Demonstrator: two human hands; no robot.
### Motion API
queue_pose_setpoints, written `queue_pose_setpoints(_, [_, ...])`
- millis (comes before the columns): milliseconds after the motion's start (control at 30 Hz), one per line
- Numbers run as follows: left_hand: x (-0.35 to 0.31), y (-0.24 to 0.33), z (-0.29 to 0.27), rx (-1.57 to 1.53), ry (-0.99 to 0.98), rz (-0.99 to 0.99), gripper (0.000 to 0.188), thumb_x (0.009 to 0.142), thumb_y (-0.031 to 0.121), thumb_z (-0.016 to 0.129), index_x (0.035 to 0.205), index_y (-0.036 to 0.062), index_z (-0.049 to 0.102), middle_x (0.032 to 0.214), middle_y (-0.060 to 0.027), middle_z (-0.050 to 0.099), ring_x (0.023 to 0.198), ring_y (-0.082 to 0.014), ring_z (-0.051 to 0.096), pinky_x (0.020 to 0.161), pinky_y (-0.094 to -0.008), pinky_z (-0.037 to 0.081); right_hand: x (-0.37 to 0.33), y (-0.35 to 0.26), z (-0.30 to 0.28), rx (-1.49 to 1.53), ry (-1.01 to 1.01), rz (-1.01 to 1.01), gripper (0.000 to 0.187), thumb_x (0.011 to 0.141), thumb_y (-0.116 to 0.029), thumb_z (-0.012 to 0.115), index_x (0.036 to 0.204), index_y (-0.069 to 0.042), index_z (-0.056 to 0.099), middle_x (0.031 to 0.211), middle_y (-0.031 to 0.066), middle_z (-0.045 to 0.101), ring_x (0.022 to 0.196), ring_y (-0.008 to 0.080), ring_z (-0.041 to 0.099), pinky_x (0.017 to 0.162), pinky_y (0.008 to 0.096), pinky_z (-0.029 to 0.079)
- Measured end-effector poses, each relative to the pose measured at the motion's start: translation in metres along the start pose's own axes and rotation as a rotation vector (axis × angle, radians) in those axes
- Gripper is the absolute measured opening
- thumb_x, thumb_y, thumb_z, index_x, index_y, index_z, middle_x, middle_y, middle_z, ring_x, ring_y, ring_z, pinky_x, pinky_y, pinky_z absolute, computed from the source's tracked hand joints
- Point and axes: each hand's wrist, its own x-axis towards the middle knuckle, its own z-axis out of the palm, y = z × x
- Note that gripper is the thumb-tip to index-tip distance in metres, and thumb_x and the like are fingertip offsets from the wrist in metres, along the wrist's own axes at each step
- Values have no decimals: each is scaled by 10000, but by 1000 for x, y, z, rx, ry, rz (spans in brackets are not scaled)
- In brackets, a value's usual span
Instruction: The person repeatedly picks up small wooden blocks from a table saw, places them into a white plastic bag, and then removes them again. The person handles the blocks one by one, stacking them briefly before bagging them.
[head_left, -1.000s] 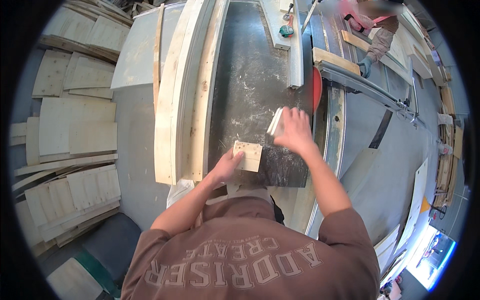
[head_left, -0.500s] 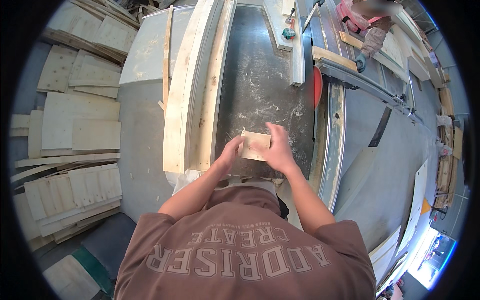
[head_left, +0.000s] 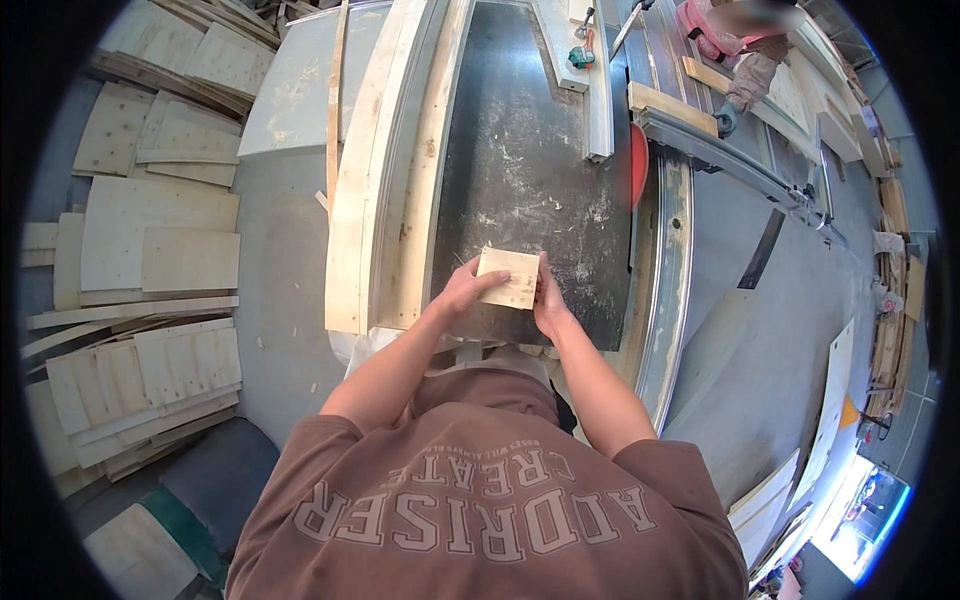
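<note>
Stacked boards [head_left: 190,262] lie at left; a green tool [head_left: 581,57] and red curved piece [head_left: 638,165] sit near a metal rail [head_left: 599,120].

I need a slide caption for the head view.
Left hand and right hand hold a wood piece over a dark table.

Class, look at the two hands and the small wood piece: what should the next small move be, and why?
Probably lower the small wood piece onto the dark tabletop: the left hand grips its left side, thumb on top, the right hand is at its right edge, and the tabletop spreads out below it.
</note>
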Motion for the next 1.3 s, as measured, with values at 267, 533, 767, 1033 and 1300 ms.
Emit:
queue_pose_setpoints(267, [-13, 5, -18, -253, -43, -75, 666, 973, 402, 769, 1447, -31, 592, 1344, -157, 724, 1274, -262, 683, 1158, -423, 490, -2, 15, 8, -74, -97, -158, 1237, 834, -904, 665, 1631, -17, 341, 1589, 125, 491, 1478, 239, 442, 1242, 410, 320])
queue_pose_setpoints(533, [-47, 46, -4, -130, -61, -48, 645, 1014, 385, 730, 1470, -41, 570, 1376, -152, 703, 1266, -245, 677, 1152, -413, 491, -58, -9, 23, 15, -279, -222, 1567, 708, -884, 793, 1752, -110, -83, 1807, 131, 105, 1669, 283, 86, 1335, 456, 123])
queue_pose_setpoints(767, [-89, 64, 48, 218, -75, 249, 816, 983, 327, 814, 1566, -12, 354, 1431, -147, 596, 1346, -221, 567, 1169, -403, 457, -62, -27, 23, 389, -355, -99, 817, 1014, -768, 534, 1569, -188, 387, 1425, 113, 590, 1308, 270, 623, 1097, 460, 566])
queue_pose_setpoints(1033, [-150, 28, 63, 543, -79, 147, 1291, 867, 505, 883, 1689, -87, 83, 1657, -310, 326, 1582, -444, 292, 1319, -487, 230, -122, -15, 31, 415, -319, 372, 412, 1094, -402, 563, 1266, -42, 667, 1171, 130, 742, 1074, 250, 737, 1033, 421, 572])
queue_pose_setpoints(1300, [-176, -3, 29, 399, -226, 17, 910, 1073, 349, 662, 1698, -72, 154, 1717, -265, 316, 1596, -330, 331, 1309, -454, 275, -128, 44, 6, 364, -264, 260, 381, 1021, -207, 610, 1379, -83, 569, 1297, 115, 667, 1203, 244, 661, 1089, 405, 519])
